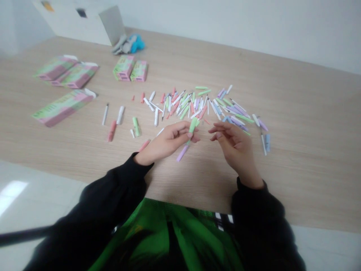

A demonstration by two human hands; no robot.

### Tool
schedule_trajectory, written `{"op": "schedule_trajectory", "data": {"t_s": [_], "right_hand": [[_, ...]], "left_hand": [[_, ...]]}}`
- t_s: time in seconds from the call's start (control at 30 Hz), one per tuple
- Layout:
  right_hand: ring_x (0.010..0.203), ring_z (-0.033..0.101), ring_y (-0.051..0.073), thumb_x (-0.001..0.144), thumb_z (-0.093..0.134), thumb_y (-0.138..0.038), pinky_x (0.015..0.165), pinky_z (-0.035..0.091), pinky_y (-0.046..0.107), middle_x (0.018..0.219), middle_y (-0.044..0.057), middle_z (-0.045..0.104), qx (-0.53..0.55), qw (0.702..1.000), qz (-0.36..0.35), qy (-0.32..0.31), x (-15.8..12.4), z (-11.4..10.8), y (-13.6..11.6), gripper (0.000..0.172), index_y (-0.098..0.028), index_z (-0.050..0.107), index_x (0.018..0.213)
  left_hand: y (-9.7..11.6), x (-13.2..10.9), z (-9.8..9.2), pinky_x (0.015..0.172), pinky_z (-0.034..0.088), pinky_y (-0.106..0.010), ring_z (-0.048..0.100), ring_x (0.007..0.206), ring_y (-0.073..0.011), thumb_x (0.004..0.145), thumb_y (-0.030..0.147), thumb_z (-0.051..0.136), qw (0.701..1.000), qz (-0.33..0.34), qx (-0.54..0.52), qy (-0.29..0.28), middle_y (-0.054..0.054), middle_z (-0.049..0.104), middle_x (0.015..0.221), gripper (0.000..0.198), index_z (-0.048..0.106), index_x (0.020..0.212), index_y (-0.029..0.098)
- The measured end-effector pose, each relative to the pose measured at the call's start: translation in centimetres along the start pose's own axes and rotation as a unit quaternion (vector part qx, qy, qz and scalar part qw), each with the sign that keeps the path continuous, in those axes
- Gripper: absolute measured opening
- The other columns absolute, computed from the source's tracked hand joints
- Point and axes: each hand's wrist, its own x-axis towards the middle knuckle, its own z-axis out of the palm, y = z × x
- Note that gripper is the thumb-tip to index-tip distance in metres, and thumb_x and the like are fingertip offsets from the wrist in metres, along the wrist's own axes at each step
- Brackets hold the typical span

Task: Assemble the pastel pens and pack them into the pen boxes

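Between the thumb and fingers of my left hand [168,140] is a light green pen part [193,125], held at a slant. A second pale green piece shows right beside its upper end. Below those fingers a purple pen part [182,153] is visible; I cannot tell whether it touches the hand or lies on the table. My right hand [236,146] hovers a little to the right, its fingers loosely bent and apart, with nothing seen in them. Just beyond both hands spreads a loose heap of pen parts [184,103] in white, green, pink, purple and blue.
Pink-and-green cartons [66,107] lie on the left of the wooden table [304,150], and smaller upright boxes [124,67] stand farther back. A grey and blue cloth item [129,44] sits by a white box [109,26]. Several separate pieces, including a pink one [112,131], lie left of my hands.
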Motion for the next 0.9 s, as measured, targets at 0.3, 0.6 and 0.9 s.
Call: {"op": "schedule_trajectory", "data": {"t_s": [0.3,0.6,0.9], "right_hand": [[0.071,0.066,0.020,0.078,0.057,-0.014,0.072,0.056,0.038,0.096,0.009,0.077,-0.302,0.949,0.078,0.041,2.9,-4.5,4.2,0.025,-0.018,0.075,0.095],[0.098,0.070,0.031,0.091,0.051,-0.023,0.088,0.053,0.041,0.102,0.018,0.077,-0.484,0.859,0.148,-0.076,8.2,-6.1,6.9,0.030,-0.013,0.077,0.101],[0.096,0.072,0.032,0.082,0.059,-0.015,0.084,0.054,0.037,0.096,0.022,0.078,-0.508,0.827,0.184,-0.154,13.3,-2.9,7.3,0.022,-0.009,0.079,0.090]], "left_hand": [[-0.4,-0.2,-0.4,0.092,0.050,-0.039,0.068,0.095,-0.0209,0.101,0.028,0.050,0.988,0.006,0.144,0.063,-0.008,0.074,0.099,0.016,0.060,0.095,0.017],[-0.1,-0.2,-0.5,0.086,0.051,-0.037,0.068,0.096,-0.0224,0.100,0.034,0.052,0.980,0.005,0.193,0.057,-0.008,0.074,0.100,0.020,0.062,0.094,0.017],[-0.1,-0.2,-0.8,0.082,0.048,-0.035,0.065,0.091,-0.0213,0.100,0.035,0.049,0.973,-0.006,0.221,0.061,-0.005,0.068,0.090,0.023,0.060,0.088,0.018]]}}
